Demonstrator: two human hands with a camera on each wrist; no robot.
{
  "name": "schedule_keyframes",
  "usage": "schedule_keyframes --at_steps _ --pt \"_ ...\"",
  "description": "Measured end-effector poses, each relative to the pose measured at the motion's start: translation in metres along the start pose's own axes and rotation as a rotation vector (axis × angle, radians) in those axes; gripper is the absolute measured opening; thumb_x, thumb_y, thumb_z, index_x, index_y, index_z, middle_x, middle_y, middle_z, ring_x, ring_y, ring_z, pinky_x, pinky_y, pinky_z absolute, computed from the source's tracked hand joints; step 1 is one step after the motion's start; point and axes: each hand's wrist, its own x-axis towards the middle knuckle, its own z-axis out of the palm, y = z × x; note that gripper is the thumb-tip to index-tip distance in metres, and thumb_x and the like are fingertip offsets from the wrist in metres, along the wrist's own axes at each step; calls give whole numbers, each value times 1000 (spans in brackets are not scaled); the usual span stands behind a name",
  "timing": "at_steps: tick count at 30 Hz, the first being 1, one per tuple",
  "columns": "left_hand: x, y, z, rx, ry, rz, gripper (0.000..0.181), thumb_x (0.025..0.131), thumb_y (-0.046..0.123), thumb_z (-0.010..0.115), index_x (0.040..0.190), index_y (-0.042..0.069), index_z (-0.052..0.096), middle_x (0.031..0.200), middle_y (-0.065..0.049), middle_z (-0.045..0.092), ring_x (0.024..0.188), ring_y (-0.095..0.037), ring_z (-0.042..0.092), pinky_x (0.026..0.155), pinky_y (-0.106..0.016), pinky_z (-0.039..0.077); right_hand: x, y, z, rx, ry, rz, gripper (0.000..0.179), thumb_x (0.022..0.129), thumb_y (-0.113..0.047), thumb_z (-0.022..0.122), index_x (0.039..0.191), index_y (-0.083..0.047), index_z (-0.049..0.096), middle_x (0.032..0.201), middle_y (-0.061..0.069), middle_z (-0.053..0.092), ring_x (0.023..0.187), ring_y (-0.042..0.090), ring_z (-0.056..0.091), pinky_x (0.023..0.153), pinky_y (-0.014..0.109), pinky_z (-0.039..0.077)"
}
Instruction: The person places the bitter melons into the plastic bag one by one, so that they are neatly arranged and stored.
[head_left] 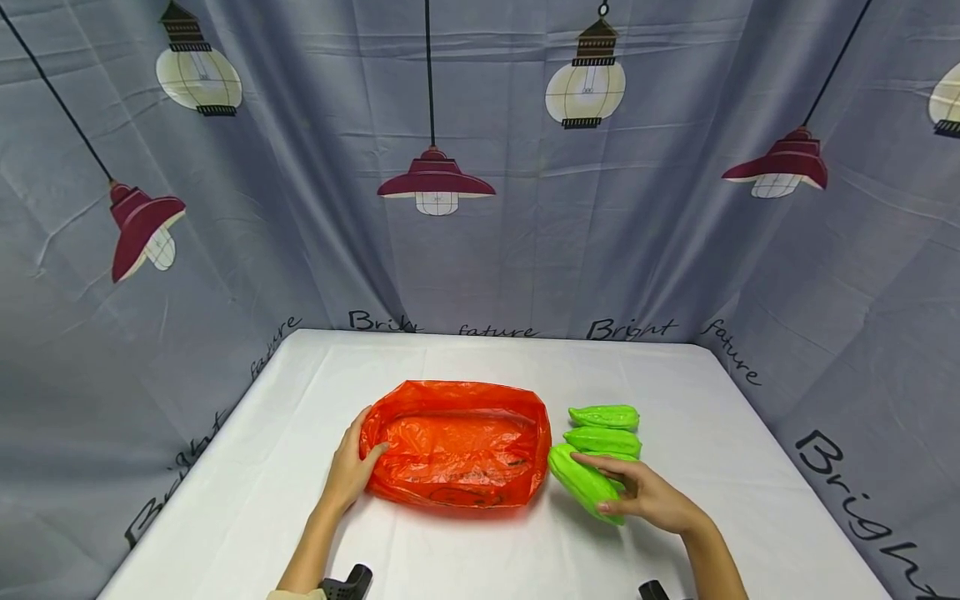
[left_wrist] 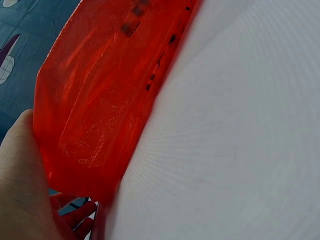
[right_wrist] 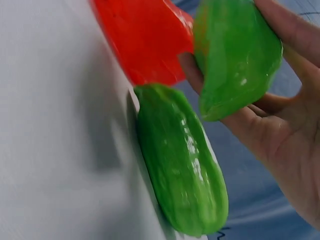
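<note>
A red plastic bag (head_left: 456, 496) stands with its mouth spread wide on the white table. My left hand (head_left: 351, 467) grips its left rim, the thumb over the inner side and the fingers outside, partly seen through the film in the left wrist view. My right hand (head_left: 648, 493) holds a glossy green ridged vegetable (head_left: 581, 483), like a bitter melon, between thumb and fingers, tilted beside the bag's right side. In the right wrist view this held vegetable (right_wrist: 237, 60) is raised off the table. Behind it, similar green vegetables (head_left: 603, 417) lie side by side, one partly covered by the hand.
The white tabletop (head_left: 675, 383) extends around the bag and vegetables. A grey curtain (head_left: 510, 267) printed with lamps and lettering encloses the back and sides. Dark wrist devices (head_left: 351, 582) show at the bottom edge.
</note>
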Motion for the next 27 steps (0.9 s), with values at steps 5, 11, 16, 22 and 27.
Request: schedule_keyframes --at_steps 5,11,16,22,27 --pt "1 -1 0 -13 -7 1 66 87 19 64 144 16 30 140 -18 38 126 -37 36 100 -56 28 10 0 7 46 69 -36 65 80 -2 67 139 1 38 144 15 34 130 6 31 97 18 35" --pt "1 -1 -1 -3 -12 5 67 86 18 64 144 14 30 140 -19 37 126 -38 36 100 -57 28 21 -2 17 114 168 -28 68 79 -2 68 139 0 37 146 13 31 127 8 36 94 23 41" --pt "1 0 -1 -5 -11 22 67 87 19 63 144 15 29 140 -17 37 127 -36 35 101 -56 27 31 -7 25 108 280 -12 70 79 -3 70 141 -6 37 149 17 23 129 8 33 95 22 38" --pt "1 0 -1 -2 -19 10 67 87 20 63 144 17 28 141 -17 36 128 -36 34 101 -55 27 45 -15 35 87 401 -29 68 81 0 66 142 -8 36 147 10 31 132 14 30 100 19 32" --pt "0 0 -1 1 -24 9 68 87 20 63 145 15 28 141 -17 36 128 -36 34 101 -56 27 56 -26 47 102 469 -42 68 82 3 64 143 -9 35 148 8 30 127 16 37 95 22 39"
